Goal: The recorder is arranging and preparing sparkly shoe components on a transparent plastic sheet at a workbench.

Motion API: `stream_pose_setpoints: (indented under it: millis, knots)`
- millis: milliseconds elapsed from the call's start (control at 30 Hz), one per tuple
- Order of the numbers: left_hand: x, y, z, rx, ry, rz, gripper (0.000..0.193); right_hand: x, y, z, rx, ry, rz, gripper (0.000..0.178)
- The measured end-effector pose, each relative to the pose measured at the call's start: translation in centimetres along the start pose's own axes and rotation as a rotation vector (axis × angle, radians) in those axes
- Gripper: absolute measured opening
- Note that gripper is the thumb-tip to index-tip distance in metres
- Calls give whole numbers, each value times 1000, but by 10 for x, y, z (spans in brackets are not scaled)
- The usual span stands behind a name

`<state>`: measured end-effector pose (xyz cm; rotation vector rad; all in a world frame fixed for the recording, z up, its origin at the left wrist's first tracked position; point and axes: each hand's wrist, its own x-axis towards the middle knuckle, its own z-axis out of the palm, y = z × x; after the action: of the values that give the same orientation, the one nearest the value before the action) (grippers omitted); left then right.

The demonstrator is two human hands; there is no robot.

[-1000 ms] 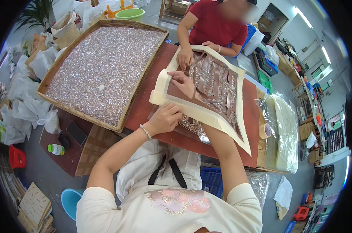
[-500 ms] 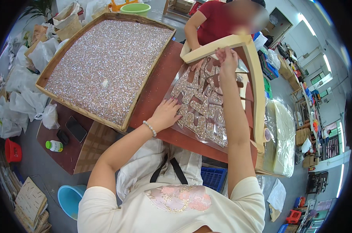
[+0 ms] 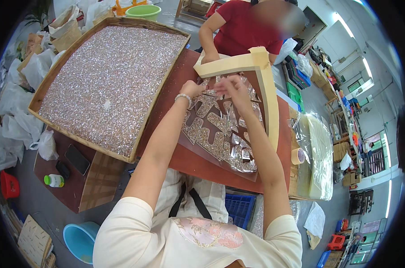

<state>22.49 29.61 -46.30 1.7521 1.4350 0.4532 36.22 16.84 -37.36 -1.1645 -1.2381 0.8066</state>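
On the red-brown tabletop lies a clear plastic sheet bearing flat cut-out shapes (image 3: 210, 139) covered in glittering chips, with dark strips between some of them. My left hand (image 3: 192, 89), a bead bracelet at its wrist, is closed at the sheet's far left side; what its fingers grip is too small to make out. Over the far part of the shapes, my right hand (image 3: 235, 91) holds nothing visible, its fingers stretched to the left and apart. A cream angled frame piece (image 3: 268, 96) borders the sheet at the far and right sides.
A wooden tray (image 3: 137, 151) full of glittering chips stands on the left. Across the table is a person in a red shirt (image 3: 242, 29). A tape roll (image 3: 297, 156) and a plastic-wrapped stack (image 3: 316, 156) are at right. A phone (image 3: 77, 160) lies on a low brown surface.
My left hand has moved from the sheet's left edge to its far side. My right hand has dropped away from the frame piece toward the left. The whole view has shifted slightly.
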Motion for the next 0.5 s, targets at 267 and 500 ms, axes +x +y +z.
stream_pose_setpoints:
  millis: [267, 500]
  knots:
    - [17, -14, 12, -734, -206, 198, 21, 10, 49, -6, -1221, 8, -434, 16]
    - [17, -36, 10, -890, -144, 218, 27, 35, 59, 7, -1066, 31, -297, 18]
